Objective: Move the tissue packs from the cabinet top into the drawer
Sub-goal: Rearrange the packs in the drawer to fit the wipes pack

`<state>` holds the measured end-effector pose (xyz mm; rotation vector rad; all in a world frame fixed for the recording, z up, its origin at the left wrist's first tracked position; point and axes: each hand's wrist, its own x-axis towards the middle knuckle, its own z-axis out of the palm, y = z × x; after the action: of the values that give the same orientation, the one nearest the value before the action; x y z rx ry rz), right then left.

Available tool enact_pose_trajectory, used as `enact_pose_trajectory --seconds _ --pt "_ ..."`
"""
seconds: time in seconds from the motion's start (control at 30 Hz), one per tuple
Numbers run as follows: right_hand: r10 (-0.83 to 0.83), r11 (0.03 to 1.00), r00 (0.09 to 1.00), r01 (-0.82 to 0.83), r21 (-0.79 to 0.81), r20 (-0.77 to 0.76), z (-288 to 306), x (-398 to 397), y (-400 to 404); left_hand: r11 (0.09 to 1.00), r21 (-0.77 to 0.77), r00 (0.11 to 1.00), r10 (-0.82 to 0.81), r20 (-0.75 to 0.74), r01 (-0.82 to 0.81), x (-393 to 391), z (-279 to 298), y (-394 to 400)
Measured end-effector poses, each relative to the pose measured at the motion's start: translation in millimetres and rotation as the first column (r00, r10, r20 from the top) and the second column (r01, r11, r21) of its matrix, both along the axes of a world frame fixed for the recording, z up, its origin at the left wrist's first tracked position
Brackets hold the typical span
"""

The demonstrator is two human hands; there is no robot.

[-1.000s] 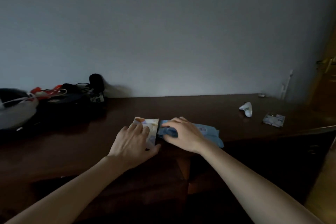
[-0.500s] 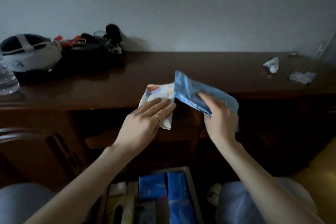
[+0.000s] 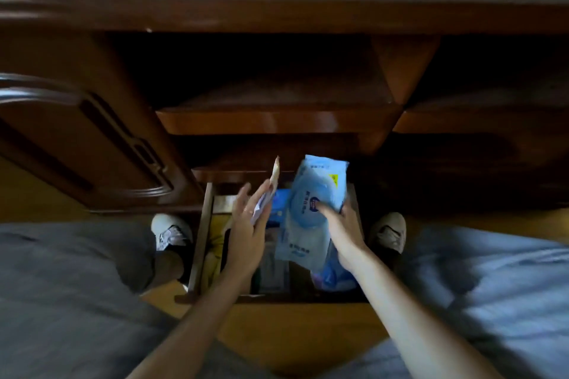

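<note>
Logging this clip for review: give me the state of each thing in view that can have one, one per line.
drawer: pulled open, already holding packs.
blue tissue pack: held by the right hand above the drawer, not yet put down.
white tissue pack: held edge-on by the left hand above the drawer.
cabinet door: appears swung open.

Pale blue tissue pack [image 3: 311, 209] with yellow patch, dark reddish-brown wooden drawer [image 3: 200, 240], grey trousers [image 3: 61, 286].
</note>
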<state>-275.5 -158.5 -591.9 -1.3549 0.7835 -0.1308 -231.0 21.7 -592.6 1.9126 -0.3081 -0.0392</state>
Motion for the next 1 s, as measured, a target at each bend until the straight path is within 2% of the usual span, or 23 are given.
enact_pose_trajectory --seconds 0.07,0.2,0.3,0.4,0.57,0.6,0.63,0.67,0.7,0.73,0.77,0.8,0.87,0.93,1.0 --pt "-0.016 0.987 0.996 0.03 0.155 -0.086 -10.6 1.6 2.3 0.998 0.039 0.999 -0.053 -0.003 0.053 1.6 -9.6 4.5" --pt "0.008 0.979 0.986 0.027 0.203 -0.169 -23.6 8.7 4.9 0.983 0.085 0.986 -0.159 -0.059 0.164 -4.2 -9.9 5.2" --pt "0.073 0.946 0.976 -0.004 0.323 -0.204 -19.7 13.2 3.8 0.937 0.202 0.958 -0.286 -0.033 0.287 -10.0 -8.1 3.3" --pt "0.14 0.957 0.98 -0.098 0.271 -0.139 -20.2 12.2 3.2 0.952 0.074 0.95 -0.286 -0.123 0.297 -7.5 -12.3 -3.4" --pt "0.275 0.954 0.961 -0.269 0.13 -0.031 -24.2 11.6 7.7 0.991 0.061 0.986 -0.106 -0.13 0.115 8.4 -21.3 -11.4" --pt "0.283 0.953 0.959 -0.279 0.117 -0.022 -24.1 12.9 8.0 0.998 0.016 0.987 -0.057 -0.153 0.06 11.7 -24.5 -10.4" --pt "0.292 0.951 0.956 -0.288 0.108 -0.016 -24.9 14.1 8.3 0.998 -0.064 0.969 -0.002 -0.248 -0.015 15.3 -25.5 -8.0" --pt "0.306 0.947 0.952 -0.303 0.108 -0.012 -26.3 15.3 9.7 0.977 -0.179 0.905 0.032 -0.424 -0.119 19.0 -23.9 -6.2" --pt "0.33 0.938 0.944 -0.327 0.114 -0.005 -28.3 16.6 13.0 0.949 -0.227 0.787 0.035 -0.616 -0.22 22.9 -26.1 -3.7" --pt "0.363 0.925 0.932 -0.36 0.123 -0.005 -30.7 18.4 18.3 0.935 -0.222 0.681 0.028 -0.732 -0.277 26.5 -30.0 -0.3" --pt "0.405 0.907 0.914 -0.4 0.131 -0.011 -33.3 21.5 24.9 0.951 -0.16 0.622 0.041 -0.782 -0.264 27.7 -33.5 4.4" --pt "0.448 0.887 0.894 -0.442 0.137 -0.021 -35.6 26.3 30.8 0.965 -0.107 0.585 0.055 -0.809 -0.239 27.6 -35.4 9.3" --pt "0.499 0.856 0.866 -0.491 0.16 -0.01 -42.0 39.4 39.4 0.959 -0.02 0.583 0.156 -0.797 -0.283 28.6 -37.3 17.6" --pt "0.42 0.893 0.906 -0.402 0.202 -0.052 -58.1 56.1 39.5 0.887 0.018 0.576 0.315 -0.754 -0.462 38.1 -38.9 33.8" --pt "0.284 0.954 0.932 -0.251 0.165 -0.225 -81.9 65.9 34.8 0.791 0.007 0.568 0.445 -0.693 -0.612 51.5 -38.5 57.9"
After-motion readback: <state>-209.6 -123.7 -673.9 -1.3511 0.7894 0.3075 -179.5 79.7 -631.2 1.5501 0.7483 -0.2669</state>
